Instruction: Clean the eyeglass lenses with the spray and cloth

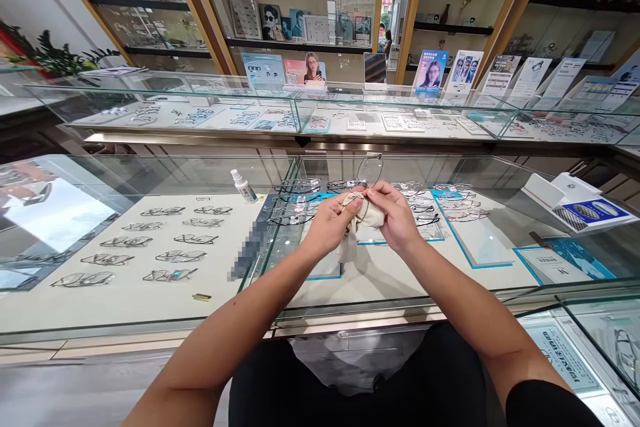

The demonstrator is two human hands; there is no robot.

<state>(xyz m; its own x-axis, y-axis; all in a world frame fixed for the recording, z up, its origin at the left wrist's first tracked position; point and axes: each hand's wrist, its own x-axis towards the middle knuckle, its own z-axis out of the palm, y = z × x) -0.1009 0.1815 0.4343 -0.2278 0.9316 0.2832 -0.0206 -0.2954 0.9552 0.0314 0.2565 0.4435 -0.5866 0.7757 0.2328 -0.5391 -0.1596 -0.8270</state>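
Observation:
My two hands meet above the glass counter, both closed, around a cream cloth (371, 215) and a pair of eyeglasses (381, 167). Thumb and fingers of my left hand (327, 223) pinch the bunched cloth, and part of it hangs below. My right hand (397, 213) grips the eyeglasses at the cloth's upper edge. One thin dark-rimmed lens sticks up above my fingers; the rest of the frame is hidden by the cloth and hands. Behind and below them, rows of eyeglass frames (297, 219) lie inside the display case.
A white spray bottle (243, 187) stands left of my hands on the glass counter (280, 260). More eyeglasses (173, 273) lie in rows at left. An opened white box (575, 200) sits at right. A second glass showcase (345, 113) with upright leaflets runs behind.

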